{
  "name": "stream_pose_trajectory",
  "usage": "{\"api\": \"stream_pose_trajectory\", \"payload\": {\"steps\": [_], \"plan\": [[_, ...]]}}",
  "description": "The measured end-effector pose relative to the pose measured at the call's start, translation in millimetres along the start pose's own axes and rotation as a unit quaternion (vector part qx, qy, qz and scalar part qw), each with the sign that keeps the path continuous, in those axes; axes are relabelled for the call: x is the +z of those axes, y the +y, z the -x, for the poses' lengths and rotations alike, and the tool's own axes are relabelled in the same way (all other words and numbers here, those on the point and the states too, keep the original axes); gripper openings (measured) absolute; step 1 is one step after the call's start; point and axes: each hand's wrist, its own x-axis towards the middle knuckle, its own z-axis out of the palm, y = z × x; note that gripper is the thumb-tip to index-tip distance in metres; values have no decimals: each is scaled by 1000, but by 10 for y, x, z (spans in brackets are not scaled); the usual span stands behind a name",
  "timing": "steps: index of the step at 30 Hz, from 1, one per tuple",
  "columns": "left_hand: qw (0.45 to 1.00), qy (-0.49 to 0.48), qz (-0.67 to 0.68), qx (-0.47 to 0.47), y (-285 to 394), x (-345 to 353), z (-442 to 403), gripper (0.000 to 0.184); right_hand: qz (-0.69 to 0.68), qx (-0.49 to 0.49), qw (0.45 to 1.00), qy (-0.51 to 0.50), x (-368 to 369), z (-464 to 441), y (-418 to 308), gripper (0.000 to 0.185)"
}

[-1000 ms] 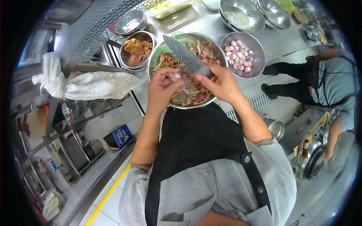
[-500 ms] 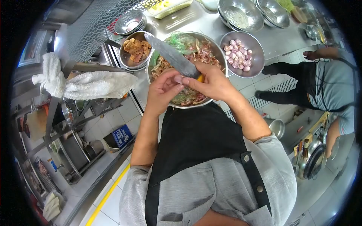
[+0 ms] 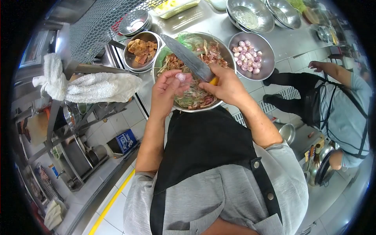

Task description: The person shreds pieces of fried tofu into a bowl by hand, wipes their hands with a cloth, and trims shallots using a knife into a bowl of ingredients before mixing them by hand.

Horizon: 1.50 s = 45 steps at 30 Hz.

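Note:
Over a large metal bowl [image 3: 232,66] of skins, peelings and green plastic, my left hand [image 3: 168,89] has its fingers curled round a small pale-pink shallot [image 3: 180,76]. My right hand [image 3: 226,87] is closed on the yellow handle of a broad knife [image 3: 188,58], whose grey blade points up and left across the bowl. The blade does not touch the shallot. To the right, a second metal bowl [image 3: 268,55] holds several peeled pink shallots [image 3: 247,57].
Left of the big bowl stands a bowl of brown chunks [image 3: 142,51]. Stacked metal bowls [image 3: 250,15] and a tray of yellow food [image 3: 176,8] are at the back. A white towel [image 3: 102,88] hangs at left. A co-worker [image 3: 340,105] stands at right.
My hands came together at the shallot, then moved apart; the shallot now looks paler. The knife swung left and back. The co-worker leaned and shifted at right.

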Motion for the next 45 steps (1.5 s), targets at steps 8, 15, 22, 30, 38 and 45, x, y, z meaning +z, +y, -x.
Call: {"api": "stream_pose_trajectory", "payload": {"steps": [8,15,22,30,38,45], "plan": [[999,-24,30,-16,-72,-82,2,27,-67,35,997,-22,29,5,8,61],[985,8,-168,-40,-136,96,5,15,-40,42,998,-16,162,12,12,64],[933,41,-348,82,-35,-10,-32,14,-32,141,984,103,-270,18,231,51],[790,5,-584,186,-171,-255,-24,31,105,170,960,199,-683,-132,1002,45],[873,-70,-463,136,-60,-213,-91,29,-39,179,977,104,-403,107,481,45],[751,87,-631,172,-113,-113,-742,21,-34,156,983,85,-137,201,657,45]]}}
